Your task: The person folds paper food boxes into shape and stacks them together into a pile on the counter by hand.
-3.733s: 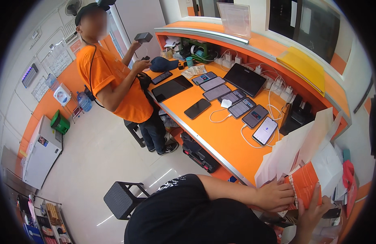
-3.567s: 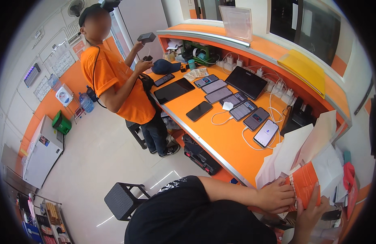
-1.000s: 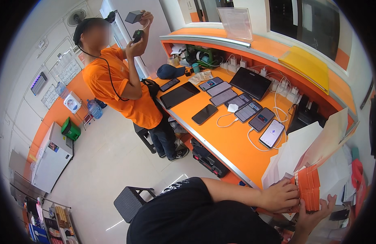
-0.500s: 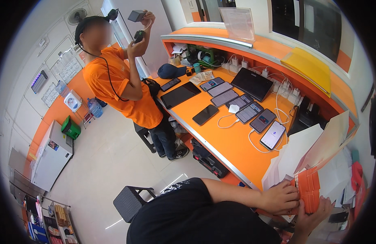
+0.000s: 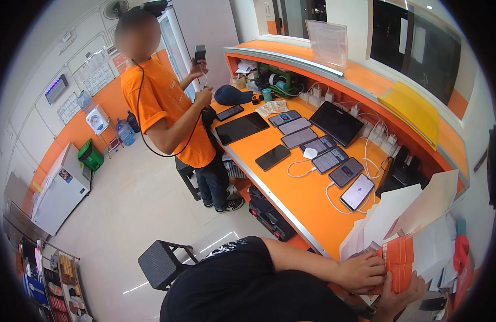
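My left hand [image 5: 362,271] and my right hand [image 5: 399,294] both grip a stack of orange slips [image 5: 399,263] at the near right end of the orange counter [image 5: 299,196]. Loose white sheets [image 5: 398,214] lie fanned out just behind the stack. My left forearm reaches in across my black shirt. My right hand holds the stack from below, its fingers curled around the bottom edge.
Several phones and tablets [image 5: 318,150] lie charging on cables along the counter, with a black laptop [image 5: 336,122]. A person in an orange shirt [image 5: 167,115] stands at the far end holding up a small dark device [image 5: 199,52]. A black stool [image 5: 162,263] stands on the floor.
The person in orange lowered the device from overhead to chest height. The orange stack sits more upright between my hands, and the view shifted slightly.
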`<action>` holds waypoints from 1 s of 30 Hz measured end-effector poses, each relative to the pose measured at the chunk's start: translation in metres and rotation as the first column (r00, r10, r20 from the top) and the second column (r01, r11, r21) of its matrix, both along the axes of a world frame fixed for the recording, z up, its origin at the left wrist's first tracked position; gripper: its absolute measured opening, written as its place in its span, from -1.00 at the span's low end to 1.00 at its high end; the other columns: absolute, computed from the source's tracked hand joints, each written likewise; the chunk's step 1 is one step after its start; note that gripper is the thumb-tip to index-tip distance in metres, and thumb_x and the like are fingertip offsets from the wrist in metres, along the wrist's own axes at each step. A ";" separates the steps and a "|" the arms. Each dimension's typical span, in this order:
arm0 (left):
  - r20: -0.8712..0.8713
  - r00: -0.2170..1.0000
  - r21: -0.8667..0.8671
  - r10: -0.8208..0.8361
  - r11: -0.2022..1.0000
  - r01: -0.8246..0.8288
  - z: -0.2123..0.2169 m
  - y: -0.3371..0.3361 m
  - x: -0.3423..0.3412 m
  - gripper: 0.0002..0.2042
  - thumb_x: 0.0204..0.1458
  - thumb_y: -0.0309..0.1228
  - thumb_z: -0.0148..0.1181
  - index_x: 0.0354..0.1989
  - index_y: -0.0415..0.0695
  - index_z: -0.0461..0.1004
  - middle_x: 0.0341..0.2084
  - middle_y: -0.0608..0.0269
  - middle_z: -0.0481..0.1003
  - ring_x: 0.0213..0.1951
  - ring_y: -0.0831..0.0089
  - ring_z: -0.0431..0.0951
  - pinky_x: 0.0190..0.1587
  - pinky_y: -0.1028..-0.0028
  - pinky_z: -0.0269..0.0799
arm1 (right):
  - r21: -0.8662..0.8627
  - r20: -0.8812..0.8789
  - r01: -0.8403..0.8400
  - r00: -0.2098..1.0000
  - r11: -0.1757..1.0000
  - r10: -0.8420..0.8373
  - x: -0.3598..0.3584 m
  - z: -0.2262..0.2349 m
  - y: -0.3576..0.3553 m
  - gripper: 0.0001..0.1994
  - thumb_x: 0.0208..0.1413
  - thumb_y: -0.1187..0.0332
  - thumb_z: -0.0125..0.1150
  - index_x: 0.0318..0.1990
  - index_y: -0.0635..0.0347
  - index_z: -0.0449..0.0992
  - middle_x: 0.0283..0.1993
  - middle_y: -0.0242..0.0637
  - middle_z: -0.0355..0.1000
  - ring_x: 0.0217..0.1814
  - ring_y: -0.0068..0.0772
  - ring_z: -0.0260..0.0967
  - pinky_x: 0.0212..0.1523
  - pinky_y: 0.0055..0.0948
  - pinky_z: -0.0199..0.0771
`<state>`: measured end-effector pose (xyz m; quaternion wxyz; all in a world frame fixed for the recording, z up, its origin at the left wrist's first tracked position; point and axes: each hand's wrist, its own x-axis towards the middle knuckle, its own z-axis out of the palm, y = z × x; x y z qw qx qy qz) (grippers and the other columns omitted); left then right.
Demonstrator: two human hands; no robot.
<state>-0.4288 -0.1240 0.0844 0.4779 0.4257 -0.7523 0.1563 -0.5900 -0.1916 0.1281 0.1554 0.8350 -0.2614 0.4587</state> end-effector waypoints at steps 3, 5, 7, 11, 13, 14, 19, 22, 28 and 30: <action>0.013 1.000 0.004 -0.010 1.000 0.010 0.001 0.000 -0.001 -0.65 -0.22 -0.23 0.24 -0.30 -0.16 0.38 -0.27 0.13 0.31 -0.11 0.19 0.29 -0.08 0.16 0.18 | -0.001 0.007 -0.046 0.999 0.999 0.046 -0.003 -0.001 -0.002 -0.35 -0.17 0.36 0.39 0.10 0.26 0.21 0.06 -0.03 0.15 0.14 0.05 0.06 0.14 -0.03 0.10; 0.016 1.000 0.009 -0.011 1.000 0.011 0.000 0.000 -0.001 -0.65 -0.22 -0.22 0.24 -0.29 -0.17 0.37 -0.26 0.12 0.31 -0.10 0.19 0.29 -0.07 0.16 0.18 | 0.008 0.018 -0.057 0.998 0.998 0.056 -0.004 -0.003 -0.004 -0.36 -0.17 0.38 0.38 0.10 0.26 0.21 0.05 -0.03 0.16 0.12 0.04 0.07 0.14 -0.01 0.10; 0.017 1.000 0.014 -0.014 1.000 0.013 0.000 0.000 -0.001 -0.64 -0.22 -0.22 0.23 -0.28 -0.17 0.37 -0.25 0.11 0.31 -0.10 0.19 0.29 -0.06 0.16 0.17 | -0.004 0.012 -0.060 0.998 0.998 0.060 -0.003 -0.003 -0.004 -0.36 -0.16 0.38 0.38 0.10 0.26 0.21 0.05 -0.03 0.16 0.12 0.04 0.08 0.13 -0.01 0.10; 0.005 1.000 0.025 -0.025 0.999 0.025 0.000 -0.001 0.000 -0.63 -0.22 -0.22 0.23 -0.27 -0.18 0.37 -0.24 0.07 0.31 -0.09 0.19 0.28 -0.06 0.15 0.18 | 0.045 -0.004 -0.033 0.999 0.998 0.033 -0.006 -0.003 -0.005 -0.36 -0.16 0.37 0.38 0.10 0.27 0.21 0.04 -0.04 0.17 0.11 0.05 0.09 0.12 -0.01 0.11; 0.015 1.000 0.022 -0.021 1.000 0.020 0.000 -0.001 -0.001 -0.63 -0.22 -0.22 0.23 -0.27 -0.18 0.37 -0.23 0.07 0.31 -0.09 0.19 0.28 -0.06 0.15 0.18 | 0.043 -0.003 -0.043 0.999 0.998 0.043 -0.007 -0.004 -0.007 -0.36 -0.16 0.36 0.39 0.10 0.27 0.21 0.04 -0.04 0.17 0.11 0.05 0.09 0.12 -0.01 0.10; 0.018 1.000 0.022 -0.016 1.000 0.016 0.001 0.000 -0.001 -0.64 -0.22 -0.23 0.23 -0.28 -0.18 0.37 -0.23 0.06 0.31 -0.09 0.19 0.28 -0.06 0.15 0.18 | 0.040 -0.004 -0.054 0.999 0.998 0.054 -0.008 -0.005 -0.008 -0.36 -0.16 0.35 0.39 0.10 0.27 0.21 0.04 -0.04 0.17 0.10 0.05 0.10 0.12 -0.01 0.10; 0.017 0.999 0.042 -0.027 0.999 0.026 -0.001 -0.001 -0.001 -0.65 -0.22 -0.24 0.23 -0.28 -0.17 0.37 -0.22 0.07 0.32 -0.09 0.19 0.28 -0.06 0.15 0.18 | 0.025 -0.004 -0.045 0.999 0.999 0.045 -0.008 -0.005 -0.005 -0.35 -0.17 0.34 0.40 0.10 0.28 0.22 0.03 -0.04 0.18 0.10 0.05 0.10 0.12 -0.01 0.11; 0.007 1.000 0.038 -0.014 0.999 0.014 -0.003 -0.001 -0.002 -0.66 -0.23 -0.25 0.23 -0.29 -0.16 0.38 -0.22 0.07 0.32 -0.08 0.19 0.28 -0.05 0.16 0.18 | -0.003 -0.002 -0.054 0.999 0.999 0.054 -0.006 -0.004 -0.004 -0.35 -0.17 0.34 0.40 0.10 0.28 0.22 0.03 -0.04 0.18 0.10 0.06 0.11 0.11 0.00 0.12; 0.022 1.000 0.073 -0.020 0.997 0.019 0.000 0.002 -0.001 -0.67 -0.23 -0.26 0.21 -0.31 -0.17 0.38 -0.21 0.07 0.33 -0.08 0.18 0.28 -0.03 0.15 0.18 | -0.010 -0.007 -0.055 0.998 0.998 0.054 -0.007 -0.005 -0.005 -0.35 -0.17 0.34 0.40 0.10 0.26 0.22 0.03 -0.04 0.18 0.09 0.06 0.11 0.11 0.01 0.12; 0.004 1.000 0.049 -0.011 0.999 0.011 -0.001 0.001 -0.002 -0.68 -0.21 -0.26 0.20 -0.31 -0.17 0.38 -0.21 0.06 0.33 -0.08 0.18 0.29 -0.03 0.15 0.18 | -0.002 -0.003 -0.058 0.998 0.998 0.058 -0.006 -0.005 -0.004 -0.35 -0.17 0.34 0.40 0.10 0.26 0.22 0.02 -0.04 0.18 0.09 0.06 0.12 0.11 0.01 0.12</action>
